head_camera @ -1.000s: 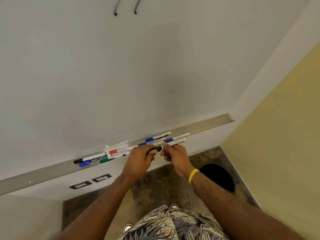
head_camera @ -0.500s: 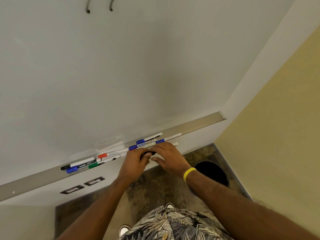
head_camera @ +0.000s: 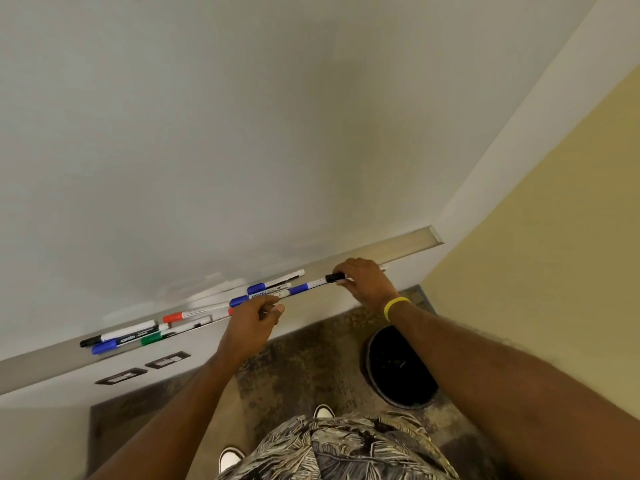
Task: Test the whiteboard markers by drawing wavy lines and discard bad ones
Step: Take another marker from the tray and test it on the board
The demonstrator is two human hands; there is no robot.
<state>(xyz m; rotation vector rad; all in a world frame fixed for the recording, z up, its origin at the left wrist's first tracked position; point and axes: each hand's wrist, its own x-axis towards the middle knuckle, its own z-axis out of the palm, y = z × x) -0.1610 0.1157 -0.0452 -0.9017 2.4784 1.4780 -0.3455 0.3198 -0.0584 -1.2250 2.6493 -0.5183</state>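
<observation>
My right hand (head_camera: pixel 367 282) grips a white marker with a black cap (head_camera: pixel 333 277) and holds it at the metal tray (head_camera: pixel 408 242) under the whiteboard (head_camera: pixel 242 133). My left hand (head_camera: pixel 254 318) hangs at the tray's front lip with curled fingers, just below the blue-capped markers (head_camera: pixel 258 289); whether it holds anything is hidden. Further left on the tray lie a red-capped marker (head_camera: pixel 173 317), a green one (head_camera: pixel 150 338), a blue one (head_camera: pixel 104 348) and a black-capped one (head_camera: pixel 91 341).
A round black bin (head_camera: pixel 398 368) stands on the floor below my right forearm, near a yellow side wall (head_camera: pixel 554 237). Two wall sockets (head_camera: pixel 166 360) sit under the tray at the left. The tray's right end beyond my right hand holds no markers.
The hands have parted. My right hand has carried the black-capped marker to the right along the tray. My left hand has let go of it and stayed near the blue markers.
</observation>
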